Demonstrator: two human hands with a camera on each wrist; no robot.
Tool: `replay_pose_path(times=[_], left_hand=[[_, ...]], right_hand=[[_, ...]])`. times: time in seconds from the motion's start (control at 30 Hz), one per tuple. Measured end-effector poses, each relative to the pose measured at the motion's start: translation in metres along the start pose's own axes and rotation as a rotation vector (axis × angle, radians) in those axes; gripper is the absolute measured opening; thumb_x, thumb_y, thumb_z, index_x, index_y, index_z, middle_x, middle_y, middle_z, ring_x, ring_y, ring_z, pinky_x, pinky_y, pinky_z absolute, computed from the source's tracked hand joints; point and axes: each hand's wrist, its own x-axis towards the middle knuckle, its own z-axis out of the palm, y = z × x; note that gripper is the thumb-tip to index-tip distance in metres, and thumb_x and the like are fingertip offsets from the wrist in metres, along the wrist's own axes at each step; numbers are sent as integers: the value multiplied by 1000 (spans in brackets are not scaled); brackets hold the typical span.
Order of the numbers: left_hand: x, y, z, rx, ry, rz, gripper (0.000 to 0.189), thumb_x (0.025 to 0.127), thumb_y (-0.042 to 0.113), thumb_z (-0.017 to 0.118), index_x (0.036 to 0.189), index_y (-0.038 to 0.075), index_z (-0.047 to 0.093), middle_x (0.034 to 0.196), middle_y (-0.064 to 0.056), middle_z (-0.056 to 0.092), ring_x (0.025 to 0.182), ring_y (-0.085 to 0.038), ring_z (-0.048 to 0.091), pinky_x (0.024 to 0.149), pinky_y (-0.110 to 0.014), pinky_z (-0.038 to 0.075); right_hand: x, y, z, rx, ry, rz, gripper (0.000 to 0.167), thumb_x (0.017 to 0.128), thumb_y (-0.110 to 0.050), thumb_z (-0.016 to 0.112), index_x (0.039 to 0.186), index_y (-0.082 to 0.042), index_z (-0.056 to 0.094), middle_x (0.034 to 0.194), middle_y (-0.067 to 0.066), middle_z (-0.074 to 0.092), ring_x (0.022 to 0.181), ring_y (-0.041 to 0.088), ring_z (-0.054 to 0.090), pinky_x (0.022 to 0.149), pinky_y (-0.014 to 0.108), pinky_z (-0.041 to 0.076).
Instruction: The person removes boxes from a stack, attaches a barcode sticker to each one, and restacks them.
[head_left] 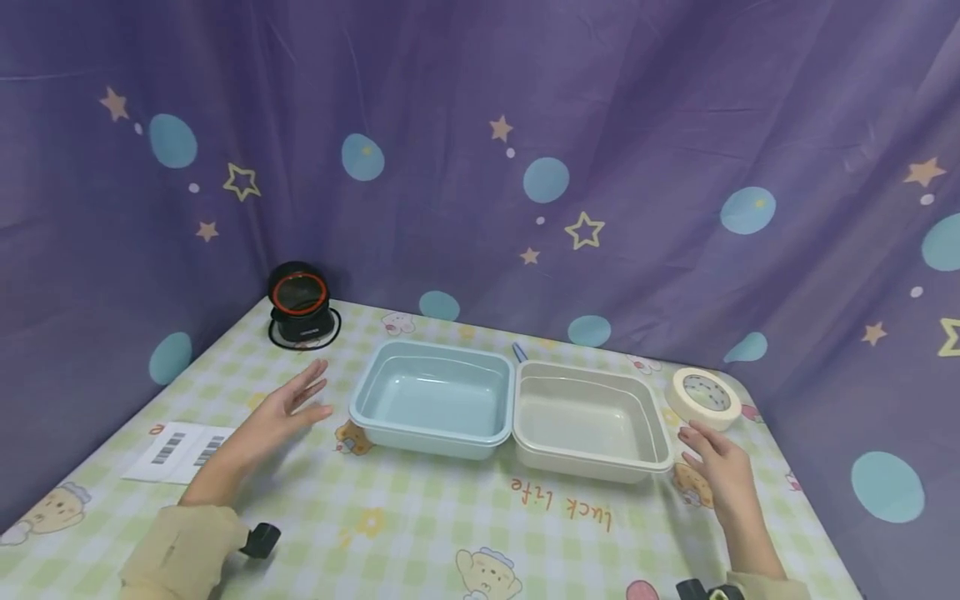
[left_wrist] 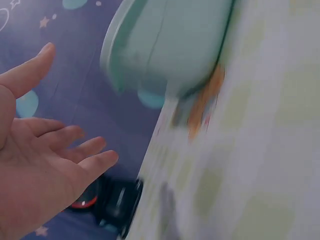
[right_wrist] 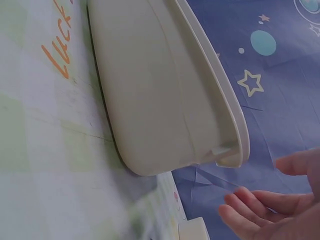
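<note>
Side by side on the table stand a light blue plastic basin (head_left: 435, 439) and a beige plastic basin (head_left: 585, 464), their rims touching or nearly so. My left hand (head_left: 281, 417) hovers left of the blue basin, holding nothing, its fingers loosely spread and apart from the rim. In the left wrist view the palm and relaxed fingers (left_wrist: 97, 162) show below the blue basin (left_wrist: 185, 50). To the right of the beige basin (right_wrist: 150, 95), my right hand (head_left: 722, 471) is held up with loose fingers and nothing in it. Its fingertips are near a roll of cream tape (head_left: 678, 398).
At the back left stands a black round device (head_left: 300, 304) with an orange ring and a cable. White barcode labels (head_left: 168, 450) lie by the left forearm. A blue strip-like object (head_left: 519, 352) pokes out behind the basins. A purple curtain (head_left: 450, 67) closes the back.
</note>
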Motion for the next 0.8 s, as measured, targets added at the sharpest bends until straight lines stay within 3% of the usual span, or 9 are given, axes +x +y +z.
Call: replay_pose_path(times=[0.1, 0.17, 0.23, 0.37, 0.43, 0.57, 0.6, 0.7, 0.8], left_hand=[[-10, -4, -14, 62, 8, -12, 83, 96, 24, 60, 155, 3, 5, 161, -22, 11, 143, -49, 18, 106, -21, 42], [-17, -9, -24, 115, 15, -18, 82, 96, 23, 61, 155, 1, 8, 160, -25, 14, 141, -51, 19, 112, -44, 35], [-25, -15, -34, 179, 27, -30, 79, 96, 22, 61, 154, -1, 12, 157, -30, 19, 139, -54, 22, 108, -61, 24], [-39, -31, -54, 311, 73, -48, 71, 97, 23, 60, 149, -8, 23, 148, -37, 30, 130, -57, 31, 102, -64, 28], [-47, -40, -65, 370, 109, -60, 66, 97, 23, 59, 146, -11, 29, 144, -38, 35, 126, -55, 35, 105, -49, 37], [-62, -59, -86, 467, 169, -118, 63, 96, 23, 60, 140, -15, 35, 137, -42, 39, 119, -59, 40, 92, -46, 46], [-65, -62, -92, 498, 180, -141, 63, 96, 24, 60, 138, -16, 36, 136, -43, 39, 118, -60, 41, 90, -47, 47], [-72, -70, -106, 580, 194, -216, 64, 95, 27, 60, 133, -19, 38, 131, -45, 41, 116, -62, 43, 86, -64, 42], [-78, -75, -116, 636, 166, -302, 68, 95, 34, 59, 131, -20, 38, 128, -44, 45, 114, -61, 46, 88, -66, 40]], right_hand=[[0, 2, 0, 128, 35, -20, 57, 103, -23, 45, 144, 14, 29, 86, -32, 60, 85, -18, 58, 80, 8, 51], [-1, 3, 0, 185, 52, -27, 56, 103, -21, 43, 143, 15, 28, 85, -31, 62, 86, -16, 60, 80, 8, 52], [-2, 4, 0, 221, 64, -25, 54, 103, -20, 42, 143, 14, 28, 86, -29, 63, 86, -15, 61, 80, 9, 52], [-2, 6, -1, 274, 91, -13, 48, 104, -19, 41, 141, 10, 34, 87, -26, 66, 88, -12, 63, 82, 10, 52], [-2, 7, 0, 295, 114, -1, 43, 103, -19, 42, 138, 7, 38, 89, -24, 67, 89, -10, 64, 82, 11, 53], [-2, 7, 0, 331, 151, 10, 40, 103, -19, 43, 137, 3, 42, 90, -22, 68, 90, -9, 65, 83, 11, 53], [-3, 7, 0, 338, 156, 8, 42, 103, -19, 43, 138, 3, 41, 90, -22, 68, 90, -9, 65, 83, 11, 53], [-4, 8, 1, 355, 162, -1, 45, 103, -19, 43, 140, 6, 38, 91, -22, 68, 91, -9, 65, 83, 11, 52], [-5, 9, 0, 370, 157, -14, 43, 103, -20, 44, 138, 4, 41, 92, -21, 69, 92, -8, 65, 83, 11, 52]])
